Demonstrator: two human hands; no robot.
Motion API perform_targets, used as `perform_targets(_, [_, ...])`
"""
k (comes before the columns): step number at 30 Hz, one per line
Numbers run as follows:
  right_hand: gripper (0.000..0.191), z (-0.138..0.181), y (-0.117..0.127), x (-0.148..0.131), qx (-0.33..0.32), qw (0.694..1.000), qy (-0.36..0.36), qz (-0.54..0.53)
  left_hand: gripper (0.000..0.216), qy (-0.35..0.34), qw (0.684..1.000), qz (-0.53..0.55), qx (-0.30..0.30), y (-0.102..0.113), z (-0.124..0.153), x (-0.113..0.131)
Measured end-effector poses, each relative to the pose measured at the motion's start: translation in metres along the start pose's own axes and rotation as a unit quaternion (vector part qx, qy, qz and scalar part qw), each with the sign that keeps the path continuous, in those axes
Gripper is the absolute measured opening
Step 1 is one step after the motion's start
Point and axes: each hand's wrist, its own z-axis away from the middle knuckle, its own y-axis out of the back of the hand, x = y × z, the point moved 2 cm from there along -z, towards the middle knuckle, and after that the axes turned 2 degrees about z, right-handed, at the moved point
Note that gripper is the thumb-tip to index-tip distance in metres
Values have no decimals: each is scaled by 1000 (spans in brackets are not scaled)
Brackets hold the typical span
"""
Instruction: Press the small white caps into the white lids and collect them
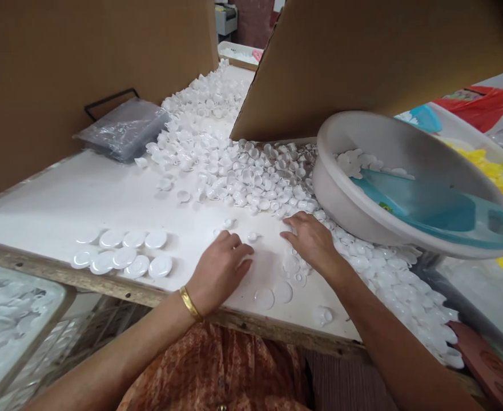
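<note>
My left hand (221,268), with a gold bracelet (190,303) at its wrist, hovers low over the white table (118,197). Its fingers are bent but apart, and nothing shows between them. Just beyond its fingertips lies a small white toy-like cup (253,236). My right hand (311,240) reaches to the near edge of a heap of small white cups (251,171), thumb and forefinger apart, with nothing visible in it. Below that hand are small white pieces (292,264) and two round white discs (264,298). Several small white saucers (125,257) sit in rows at left.
A grey basin (349,211) with a blue scoop (431,200) stands at right, above more white pieces (401,291). Cardboard panels (354,63) rise behind. A plastic-wrapped stack (125,128) lies at back left. A crate (58,291) of white pieces is below the table's left edge.
</note>
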Motion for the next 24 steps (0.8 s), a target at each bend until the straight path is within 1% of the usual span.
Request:
perform_targets(2, [20,4,-5,-2,7,999,14,35,14,-35,998,-29,-36,-10,2,11])
perform_targets(3, [18,5,-7,-5,16,999,19,48,12,-47,996,-53,-45,-14,2,13])
perform_targets(5, [13,8,-11,-12,33,996,36,73,14,-55,992,-101,-44,-19,2,12])
perform_targets(7, [12,12,-13,-18,46,992,59,100,17,-41,992,-115,-36,-18,2,5])
perform_targets(8, [15,14,-13,-20,54,990,69,110,16,-28,994,-98,-32,-16,3,1])
perform_targets(10, [21,17,-12,-19,80,987,74,115,15,13,999,-29,-18,-9,5,-9])
perform_targets(12, [25,19,-8,-14,121,987,52,87,17,69,996,55,14,2,8,-19])
perform_targets(13, [25,19,-5,-12,146,987,36,57,18,103,989,96,35,8,8,-24])
perform_targets(15, [25,18,2,-14,178,983,9,-41,21,185,962,188,66,19,9,-32])
perform_targets(16, [25,17,5,-19,181,978,5,-103,23,227,940,246,73,23,8,-35])
perform_targets(18, [25,15,8,-37,169,961,30,-218,29,290,879,373,70,28,5,-38])
perform_targets(20, [25,13,8,-63,153,944,94,-276,33,309,820,478,61,29,2,-38])
perform_targets(21, [25,11,7,-77,147,938,134,-284,33,306,799,514,65,29,0,-38])
perform_targets(23, [25,9,0,-99,132,930,199,-279,29,302,771,554,85,28,-1,-41])
perform_targets(24, [25,7,-5,-106,124,928,217,-278,25,305,763,561,99,26,-1,-44])
